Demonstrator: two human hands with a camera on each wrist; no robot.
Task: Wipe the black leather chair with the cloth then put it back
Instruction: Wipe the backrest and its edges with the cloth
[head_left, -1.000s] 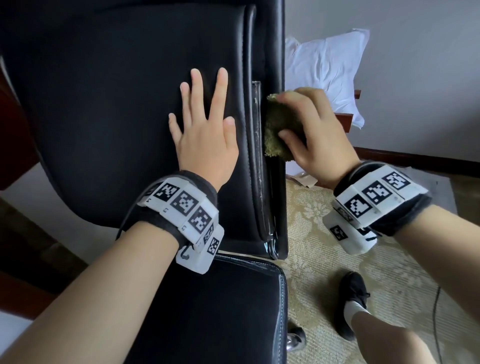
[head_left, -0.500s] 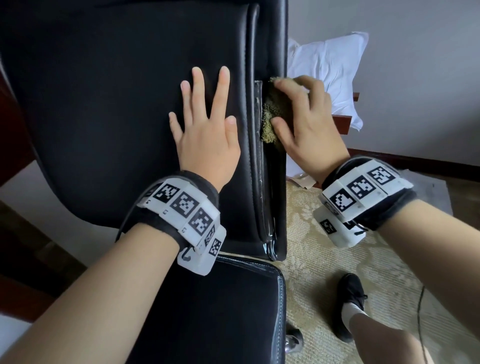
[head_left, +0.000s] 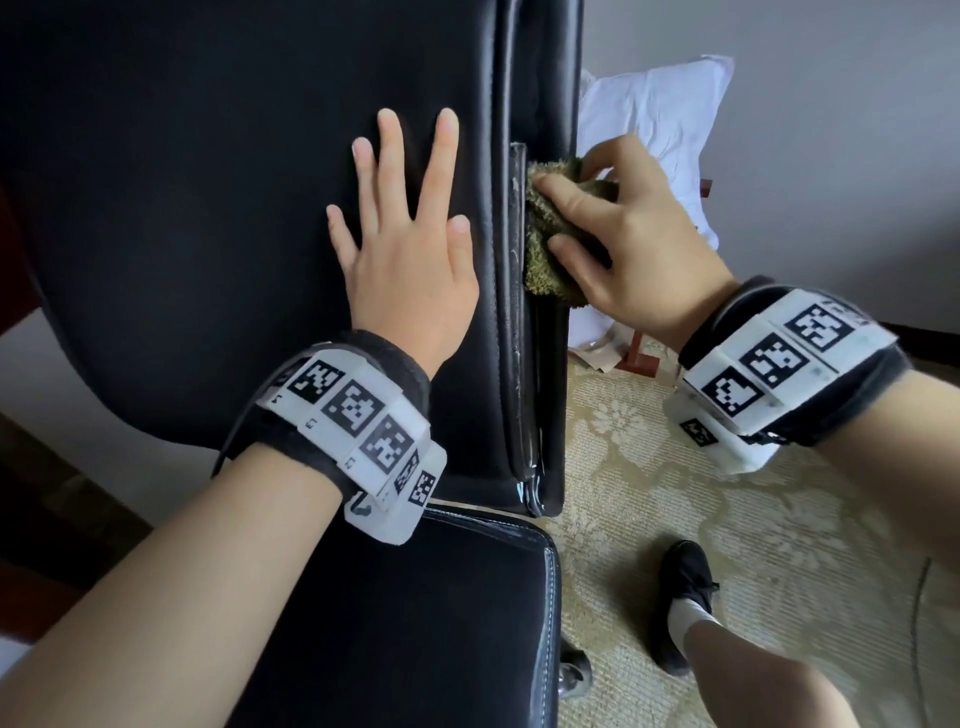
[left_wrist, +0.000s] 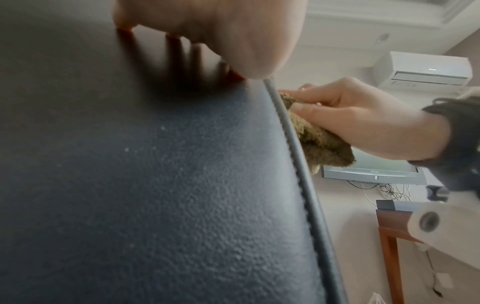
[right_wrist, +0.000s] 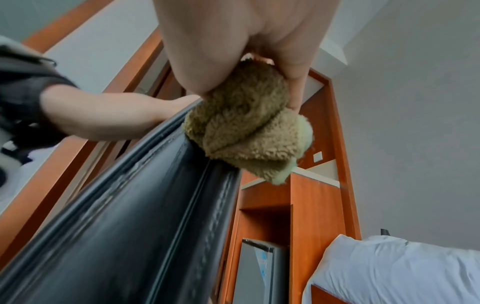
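The black leather chair (head_left: 208, 208) fills the left of the head view, backrest above and seat (head_left: 415, 623) below. My left hand (head_left: 405, 228) lies flat on the backrest, fingers straight and spread, near its right seam. My right hand (head_left: 618, 234) grips a bunched olive-green fuzzy cloth (head_left: 545, 249) and presses it against the backrest's right side edge (head_left: 550, 364). The left wrist view shows the cloth (left_wrist: 319, 142) beyond the piped seam (left_wrist: 298, 156). In the right wrist view the cloth (right_wrist: 246, 127) sits on the glossy side edge (right_wrist: 155, 205), pinched between thumb and fingers.
A white pillow (head_left: 660, 135) rests on a wooden frame right of the chair. Patterned beige carpet (head_left: 727, 493) lies below, with my black shoe (head_left: 685, 603) on it. A wooden cabinet (right_wrist: 317, 205) and a wall-mounted air conditioner (left_wrist: 423, 70) show in the wrist views.
My right hand has slid the cloth up and then back down along the backrest's side edge. The left hand has stayed flat on the backrest.
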